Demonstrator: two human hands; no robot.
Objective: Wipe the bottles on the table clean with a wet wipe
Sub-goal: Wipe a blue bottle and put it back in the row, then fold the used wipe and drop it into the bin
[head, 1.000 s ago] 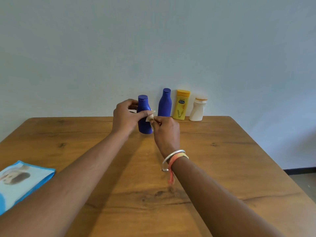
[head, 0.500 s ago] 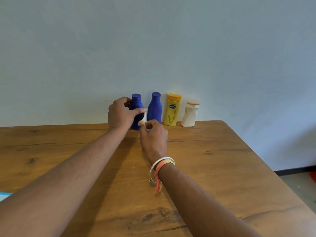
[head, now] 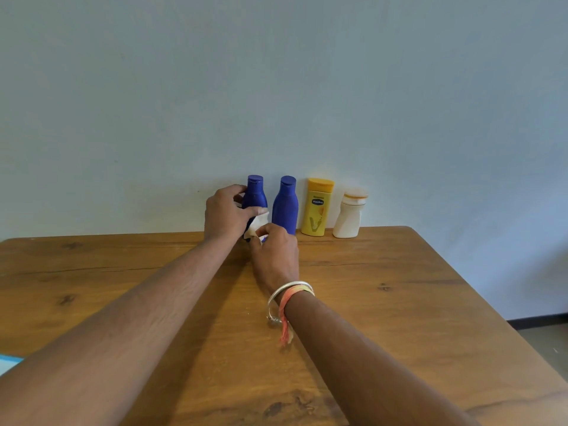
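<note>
Several bottles stand in a row against the wall at the table's far edge. My left hand (head: 226,214) grips the leftmost blue bottle (head: 254,193), upright at the left end of the row. My right hand (head: 274,253) pinches a small white wet wipe (head: 257,225) against that bottle's lower front. To the right stand a second blue bottle (head: 285,206), a yellow bottle (head: 317,207) and a white bottle with an orange cap (head: 350,215). The held bottle's base is hidden behind my hands.
The wooden table (head: 384,296) reaches to the pale wall. Its right edge drops to a grey floor (head: 547,342). A corner of a blue wipes pack (head: 9,362) shows at the left border.
My left hand has carried the blue bottle from mid-table back into the row by the wall. My right hand followed with the wipe. The view has tilted up, hiding most of the wipes pack.
</note>
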